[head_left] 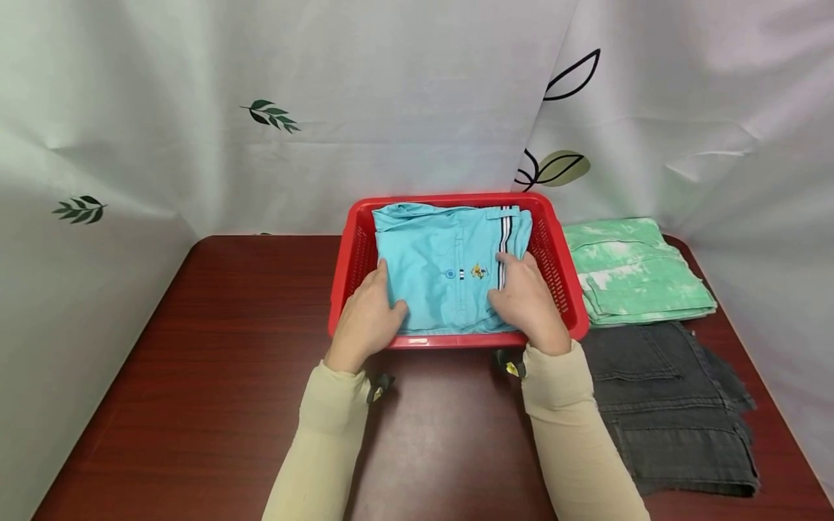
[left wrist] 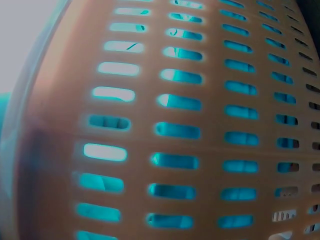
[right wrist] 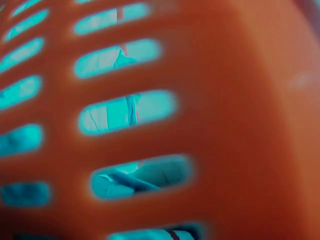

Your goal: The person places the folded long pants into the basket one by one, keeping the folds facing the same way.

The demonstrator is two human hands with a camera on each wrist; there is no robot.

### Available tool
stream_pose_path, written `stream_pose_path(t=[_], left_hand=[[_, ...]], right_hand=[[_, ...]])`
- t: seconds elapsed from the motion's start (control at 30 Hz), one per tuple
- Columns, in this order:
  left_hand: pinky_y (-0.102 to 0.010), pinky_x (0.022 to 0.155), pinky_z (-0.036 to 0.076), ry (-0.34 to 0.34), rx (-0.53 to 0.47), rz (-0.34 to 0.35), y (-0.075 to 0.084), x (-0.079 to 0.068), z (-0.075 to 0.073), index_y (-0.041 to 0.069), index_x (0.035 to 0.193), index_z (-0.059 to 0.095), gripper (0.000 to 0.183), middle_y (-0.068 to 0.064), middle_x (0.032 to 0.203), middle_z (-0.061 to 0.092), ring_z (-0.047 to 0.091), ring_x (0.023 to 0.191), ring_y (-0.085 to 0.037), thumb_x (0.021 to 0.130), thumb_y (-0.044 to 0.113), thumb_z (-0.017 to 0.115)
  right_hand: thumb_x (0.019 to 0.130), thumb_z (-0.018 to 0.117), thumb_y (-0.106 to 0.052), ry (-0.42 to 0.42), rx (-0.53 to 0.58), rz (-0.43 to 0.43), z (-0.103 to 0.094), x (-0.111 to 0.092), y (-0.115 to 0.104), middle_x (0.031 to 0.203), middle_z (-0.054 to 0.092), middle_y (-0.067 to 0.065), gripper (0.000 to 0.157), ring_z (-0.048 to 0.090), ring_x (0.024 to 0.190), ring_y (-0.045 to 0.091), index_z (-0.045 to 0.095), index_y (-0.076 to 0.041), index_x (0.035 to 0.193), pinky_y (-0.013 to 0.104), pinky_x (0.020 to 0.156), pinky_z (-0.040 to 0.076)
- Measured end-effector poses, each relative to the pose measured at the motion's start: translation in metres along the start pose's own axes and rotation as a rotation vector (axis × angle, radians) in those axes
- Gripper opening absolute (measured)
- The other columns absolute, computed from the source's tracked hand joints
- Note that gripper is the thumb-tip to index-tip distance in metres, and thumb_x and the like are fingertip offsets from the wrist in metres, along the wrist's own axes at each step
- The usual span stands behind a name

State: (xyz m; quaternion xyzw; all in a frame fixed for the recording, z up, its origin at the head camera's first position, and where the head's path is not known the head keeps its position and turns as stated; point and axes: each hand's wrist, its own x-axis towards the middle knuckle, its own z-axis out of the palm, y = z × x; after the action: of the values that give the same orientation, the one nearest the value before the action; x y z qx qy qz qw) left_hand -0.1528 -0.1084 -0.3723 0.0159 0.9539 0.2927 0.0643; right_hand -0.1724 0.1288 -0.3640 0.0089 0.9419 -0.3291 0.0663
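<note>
Folded light blue pants [head_left: 426, 253], with small embroidered emblems and a black-and-white striped band, lie inside a red plastic basket [head_left: 407, 341]. My left hand [head_left: 369, 312] holds their left edge, thumb on top and fingers along the side. On the right edge, my right hand [head_left: 524, 297] grips the cloth near the stripe, its thumb and index finger on top. Some of its other fingers are hidden. The slotted basket wall [left wrist: 135, 137] fills the left wrist view, with blue cloth showing through the slots. A blurred, slotted wall [right wrist: 225, 125] likewise fills the right wrist view.
Green-and-white tie-dye pants [head_left: 641, 271] lie folded against the basket's right side. In front of them are folded dark grey denim pants [head_left: 671, 405]. All stand on a reddish-brown wooden table [head_left: 215, 376], with a white leaf-patterned curtain [head_left: 391, 94] behind.
</note>
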Motion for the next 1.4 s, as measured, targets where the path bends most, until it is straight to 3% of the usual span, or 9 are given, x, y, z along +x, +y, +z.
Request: stream_pose_path(t=[0.33, 0.53, 0.67, 0.77, 0.93, 1.13, 1.4], left_hand=[[-0.054, 0.113, 0.033, -0.035, 0.006, -0.013, -0.0006, -0.0003, 0.0006, 0.001, 0.160, 0.018, 0.093, -0.016, 0.160, 0.032, 0.033, 0.146, -0.036, 0.088, 0.029, 0.070], [-0.054, 0.114, 0.033, -0.050, 0.029, -0.021, -0.0002, 0.0011, 0.0010, 0.000, 0.159, 0.022, 0.088, -0.017, 0.161, 0.029, 0.031, 0.146, -0.036, 0.089, 0.031, 0.068], [-0.056, 0.114, 0.032, -0.049, 0.042, -0.033, 0.0009, 0.0016, 0.0014, 0.002, 0.158, 0.026, 0.086, -0.018, 0.163, 0.023, 0.026, 0.148, -0.036, 0.089, 0.033, 0.066], [-0.057, 0.112, 0.034, -0.047, 0.049, -0.016, 0.0011, 0.0017, 0.0019, 0.002, 0.158, 0.027, 0.086, -0.015, 0.166, 0.015, 0.022, 0.150, -0.036, 0.089, 0.033, 0.067], [-0.056, 0.113, 0.033, -0.063, 0.079, 0.077, 0.0005, 0.0011, 0.0031, 0.005, 0.156, 0.034, 0.083, -0.010, 0.168, 0.010, 0.015, 0.152, -0.035, 0.088, 0.035, 0.070], [-0.053, 0.119, 0.021, -0.101, 0.136, 0.160, -0.0002, 0.0011, 0.0036, 0.007, 0.152, 0.043, 0.072, -0.011, 0.166, 0.021, 0.013, 0.153, -0.035, 0.092, 0.037, 0.066], [-0.051, 0.120, 0.021, -0.139, 0.142, 0.152, 0.0009, 0.0017, 0.0027, 0.007, 0.152, 0.044, 0.069, -0.016, 0.162, 0.028, 0.016, 0.152, -0.037, 0.094, 0.040, 0.063]], right_hand=[[0.084, 0.065, -0.005, 0.035, -0.052, -0.002, 0.0043, -0.0005, 0.0006, 0.150, 0.026, 0.030, 0.069, 0.035, 0.130, 0.042, 0.042, 0.005, 0.148, 0.059, 0.092, 0.051], [0.083, 0.066, -0.005, -0.007, -0.088, 0.018, 0.0058, -0.0016, 0.0020, 0.162, -0.004, 0.027, 0.074, 0.010, 0.145, 0.045, 0.037, 0.003, 0.151, 0.063, 0.095, 0.048], [0.083, 0.065, -0.003, -0.022, -0.120, -0.010, 0.0053, -0.0003, 0.0036, 0.164, -0.012, 0.023, 0.077, -0.008, 0.150, 0.042, 0.033, 0.002, 0.153, 0.065, 0.102, 0.040], [0.084, 0.062, -0.002, -0.027, -0.148, -0.049, 0.0049, 0.0014, 0.0045, 0.166, -0.007, 0.023, 0.074, -0.011, 0.152, 0.040, 0.035, 0.002, 0.153, 0.063, 0.112, 0.028], [0.084, 0.057, 0.001, -0.035, -0.177, -0.085, 0.0041, 0.0038, 0.0043, 0.166, 0.007, 0.023, 0.066, -0.004, 0.153, 0.039, 0.042, 0.004, 0.149, 0.060, 0.119, 0.011], [0.086, 0.055, 0.003, -0.080, -0.241, -0.072, 0.0052, 0.0051, 0.0038, 0.163, 0.016, 0.027, 0.062, 0.002, 0.152, 0.040, 0.044, 0.008, 0.146, 0.054, 0.122, 0.007], [0.085, 0.056, 0.003, -0.101, -0.270, -0.078, 0.0068, 0.0040, 0.0046, 0.159, 0.024, 0.029, 0.057, 0.009, 0.151, 0.043, 0.050, 0.010, 0.141, 0.055, 0.121, 0.012]])
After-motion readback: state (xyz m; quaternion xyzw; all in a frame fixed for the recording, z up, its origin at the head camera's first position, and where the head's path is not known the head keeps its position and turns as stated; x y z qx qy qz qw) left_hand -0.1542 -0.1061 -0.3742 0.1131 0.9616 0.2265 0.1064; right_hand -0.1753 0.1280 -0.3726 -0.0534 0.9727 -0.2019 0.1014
